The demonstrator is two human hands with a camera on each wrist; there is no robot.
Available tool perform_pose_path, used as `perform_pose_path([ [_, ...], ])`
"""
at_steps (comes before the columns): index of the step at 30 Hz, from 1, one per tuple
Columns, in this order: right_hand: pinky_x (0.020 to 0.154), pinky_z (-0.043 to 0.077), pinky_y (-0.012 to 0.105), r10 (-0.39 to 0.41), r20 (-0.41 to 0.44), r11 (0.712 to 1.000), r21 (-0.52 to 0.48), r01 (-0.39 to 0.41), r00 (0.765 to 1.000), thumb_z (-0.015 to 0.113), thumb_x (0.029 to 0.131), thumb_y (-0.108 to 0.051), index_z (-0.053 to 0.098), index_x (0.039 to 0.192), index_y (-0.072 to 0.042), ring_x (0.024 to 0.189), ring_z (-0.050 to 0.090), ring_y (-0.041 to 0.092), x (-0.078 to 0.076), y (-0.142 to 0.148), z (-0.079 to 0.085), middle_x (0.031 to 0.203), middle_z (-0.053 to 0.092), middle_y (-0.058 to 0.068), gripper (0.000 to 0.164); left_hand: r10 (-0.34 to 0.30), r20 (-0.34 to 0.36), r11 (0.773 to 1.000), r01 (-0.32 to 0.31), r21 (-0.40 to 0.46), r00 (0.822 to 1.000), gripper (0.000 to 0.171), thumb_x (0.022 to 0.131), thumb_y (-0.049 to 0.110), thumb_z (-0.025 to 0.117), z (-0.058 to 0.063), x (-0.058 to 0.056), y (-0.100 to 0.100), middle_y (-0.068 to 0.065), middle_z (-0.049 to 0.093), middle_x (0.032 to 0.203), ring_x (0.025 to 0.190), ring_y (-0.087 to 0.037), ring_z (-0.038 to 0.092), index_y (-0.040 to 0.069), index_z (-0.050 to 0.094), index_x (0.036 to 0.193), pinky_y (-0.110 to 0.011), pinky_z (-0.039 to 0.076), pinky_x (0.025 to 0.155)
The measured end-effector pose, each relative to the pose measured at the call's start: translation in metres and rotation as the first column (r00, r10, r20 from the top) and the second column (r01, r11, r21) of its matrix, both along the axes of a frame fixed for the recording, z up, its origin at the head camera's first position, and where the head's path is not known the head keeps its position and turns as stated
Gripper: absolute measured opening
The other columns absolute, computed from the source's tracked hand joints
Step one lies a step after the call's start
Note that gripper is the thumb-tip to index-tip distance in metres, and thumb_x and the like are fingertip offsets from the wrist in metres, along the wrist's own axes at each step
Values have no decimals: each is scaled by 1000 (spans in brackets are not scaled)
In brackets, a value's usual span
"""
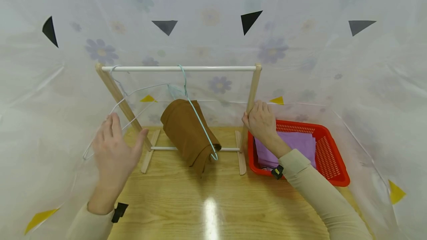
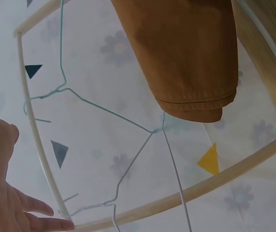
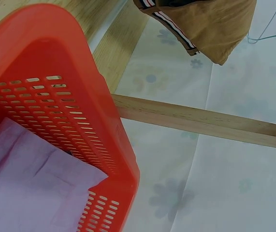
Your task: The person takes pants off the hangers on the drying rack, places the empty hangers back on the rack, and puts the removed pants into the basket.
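Observation:
In the head view a wooden rack with a white top rail (image 1: 220, 69) stands on the table. From the rail hangs a light-blue wire hanger (image 1: 200, 121), tilted, with folded brown trousers (image 1: 186, 132) draped over it. A white wire hanger (image 1: 140, 89) hangs at the rail's left end; its corner meets the light-blue one. My left hand (image 1: 115, 151) is beside the white hanger, fingers straight, holding nothing; whether it touches the wire I cannot tell. My right hand (image 1: 261, 121) grips the rack's right wooden post (image 1: 254, 84). Only part of that hand shows in the right wrist view.
A red plastic basket (image 1: 328, 140) stands right of the rack, holding a folded purple cloth (image 1: 300, 143). The wooden table (image 1: 166, 203) spreads in front. Flowered translucent sheeting (image 1: 213, 47) with black, grey and yellow triangles surrounds it.

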State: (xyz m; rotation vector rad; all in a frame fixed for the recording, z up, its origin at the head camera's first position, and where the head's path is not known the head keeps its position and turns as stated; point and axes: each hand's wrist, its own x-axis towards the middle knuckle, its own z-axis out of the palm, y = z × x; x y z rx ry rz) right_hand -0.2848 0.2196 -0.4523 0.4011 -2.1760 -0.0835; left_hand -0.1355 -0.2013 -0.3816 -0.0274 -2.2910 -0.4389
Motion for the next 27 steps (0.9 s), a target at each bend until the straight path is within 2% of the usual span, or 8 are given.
perform_pose_path([
  [2, 61, 44, 42, 4, -5, 1000, -1, -4, 1000, 52, 95, -31, 55, 85, 5, 67, 53, 36, 0, 0, 0, 74, 49, 16, 37, -18, -5, 1000, 18, 12, 1000, 115, 95, 87, 33, 2, 2, 6, -40, 51, 147, 132, -61, 52, -14, 42, 152, -75, 43, 104],
  [6, 61, 44, 42, 3, 1, 1000, 3, -3, 1000, 54, 95, -30, 55, 86, 5, 67, 53, 36, 1, 1, 0, 74, 49, 16, 37, -58, -11, 998, 58, 40, 998, 115, 96, 86, 35, 4, 3, 16, -39, 51, 149, 132, -60, 52, -15, 42, 152, -74, 43, 105],
  [12, 62, 44, 42, -9, 26, 1000, 9, 8, 1000, 47, 98, -32, 55, 88, 5, 68, 53, 36, 2, 3, 0, 75, 50, 17, 39, -101, 12, 992, 100, 76, 995, 101, 97, 72, 54, 3, 4, 32, -37, 53, 149, 131, -58, 53, -13, 44, 152, -71, 43, 108],
  [16, 62, 44, 43, -4, 19, 1000, 6, 4, 1000, 47, 97, -32, 54, 87, 5, 67, 52, 37, 2, 3, 0, 75, 49, 16, 39, -117, 34, 991, 114, 71, 993, 95, 95, 62, 64, 0, 3, 41, -37, 54, 147, 128, -57, 55, -12, 45, 151, -69, 45, 107],
  [27, 64, 44, 44, -14, 47, 1000, 13, 14, 999, 44, 98, -32, 54, 88, 5, 69, 53, 37, 4, 2, 2, 76, 49, 17, 40, -165, 32, 983, 162, 82, 986, 92, 97, 69, 57, -14, -8, 70, -33, 63, 135, 121, -53, 62, -10, 53, 145, -64, 52, 100],
])
